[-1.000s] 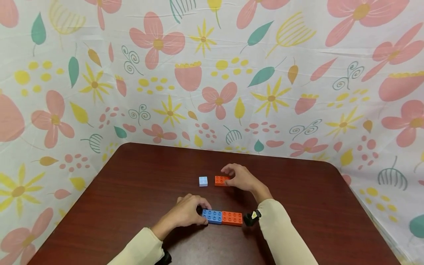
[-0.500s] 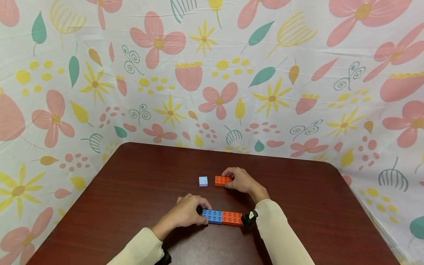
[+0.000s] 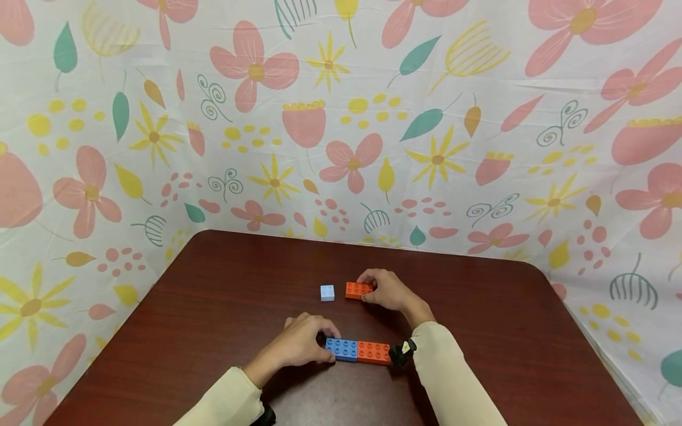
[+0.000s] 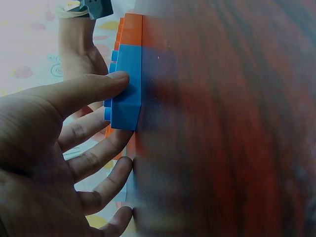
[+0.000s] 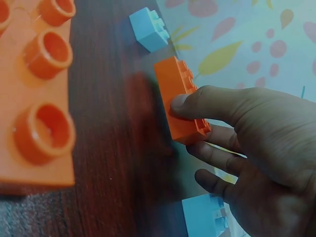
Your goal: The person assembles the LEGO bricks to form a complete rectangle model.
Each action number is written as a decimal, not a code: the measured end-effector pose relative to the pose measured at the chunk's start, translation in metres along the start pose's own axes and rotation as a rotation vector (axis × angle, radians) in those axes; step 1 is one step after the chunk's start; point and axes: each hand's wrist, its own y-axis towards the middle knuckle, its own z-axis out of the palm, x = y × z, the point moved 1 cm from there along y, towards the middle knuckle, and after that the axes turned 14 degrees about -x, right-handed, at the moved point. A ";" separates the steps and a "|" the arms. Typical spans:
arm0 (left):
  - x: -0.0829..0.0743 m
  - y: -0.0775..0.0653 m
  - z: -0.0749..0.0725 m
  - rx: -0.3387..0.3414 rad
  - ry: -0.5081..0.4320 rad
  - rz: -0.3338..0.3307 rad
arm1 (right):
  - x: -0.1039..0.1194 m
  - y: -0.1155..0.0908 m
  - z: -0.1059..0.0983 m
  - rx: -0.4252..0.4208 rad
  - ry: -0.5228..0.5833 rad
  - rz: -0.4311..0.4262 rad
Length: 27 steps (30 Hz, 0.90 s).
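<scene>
A blue toy building brick (image 3: 341, 349) lies end to end with an orange brick (image 3: 373, 352) near the middle of the table. My left hand (image 3: 303, 340) grips the blue brick's left end, thumb on the near side (image 4: 129, 84) and fingers on the far side. Farther back, my right hand (image 3: 391, 290) pinches a second orange brick (image 5: 173, 103) by its right end, thumb on the near face. To that brick's left stands a small light-blue brick (image 3: 327, 293). Another light-blue brick (image 5: 203, 217) shows beside the right hand in the right wrist view; the hand hides it in the head view.
The dark brown tabletop (image 3: 213, 307) ends at a back edge against a white flowered cloth (image 3: 341, 118). A black wrist camera (image 3: 402, 351) on the right arm overlaps the front orange brick's right end in the head view.
My right hand has come down a little and its thumb and fingers have closed on the rear orange brick. The left hand and the front bricks have stayed in place.
</scene>
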 end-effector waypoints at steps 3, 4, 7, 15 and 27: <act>0.000 0.000 0.000 0.002 -0.002 0.002 | 0.002 -0.002 -0.003 -0.004 0.002 -0.007; 0.000 0.000 0.000 0.000 -0.001 0.003 | 0.003 -0.002 -0.004 -0.006 0.002 -0.013; -0.001 -0.001 0.000 -0.005 -0.003 0.006 | 0.006 -0.005 -0.009 -0.014 0.002 -0.025; -0.001 -0.001 0.000 -0.009 -0.002 0.011 | 0.009 -0.017 -0.024 -0.054 0.037 -0.093; -0.001 -0.001 0.000 -0.013 0.006 0.012 | 0.023 -0.039 -0.036 -0.071 0.071 -0.147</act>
